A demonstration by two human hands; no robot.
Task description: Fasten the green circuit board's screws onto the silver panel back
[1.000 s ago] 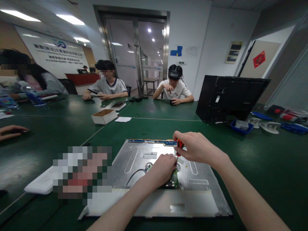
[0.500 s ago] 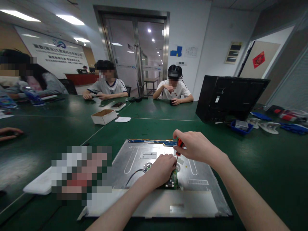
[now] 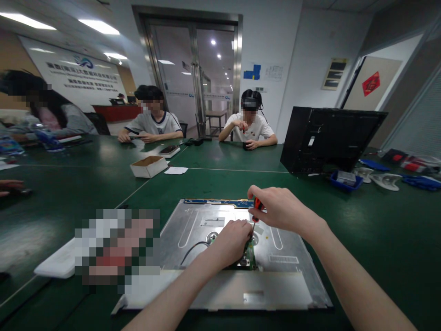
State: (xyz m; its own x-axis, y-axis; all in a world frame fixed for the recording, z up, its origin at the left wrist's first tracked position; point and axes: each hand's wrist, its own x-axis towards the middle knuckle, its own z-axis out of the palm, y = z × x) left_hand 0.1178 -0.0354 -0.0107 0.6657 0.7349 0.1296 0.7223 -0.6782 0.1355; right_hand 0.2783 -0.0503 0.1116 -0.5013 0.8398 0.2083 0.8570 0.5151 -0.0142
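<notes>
Screwdriver point(image 3: 257, 203), red and black, stands slightly tilted over the middle of a metal panel point(image 3: 292, 243), its thin shaft slanting down close by the person's left hand point(image 3: 234, 241). The right hand point(image 3: 277, 209) has its fingers closed around the handle. The left lies low over the panel, fingers bent, next to the shaft; its fingertips are hidden from me, so I can't tell whether it pinches anything. A green board point(image 3: 252, 258) shows from under it, and a dark cable point(image 3: 191, 248) curves out on its left. Along the panel's far edge runs a blue strip point(image 3: 217, 202).

The panel lies flat on a green tabletop point(image 3: 213, 184). Beyond it, to the left, sit an open box point(image 3: 149, 168) and some paper point(image 3: 176, 170); to the right stands a black monitor point(image 3: 330, 138), with a blue tray point(image 3: 339, 185) just in front. Two people point(image 3: 253, 131) sit across, before glass doors point(image 3: 177, 69).
</notes>
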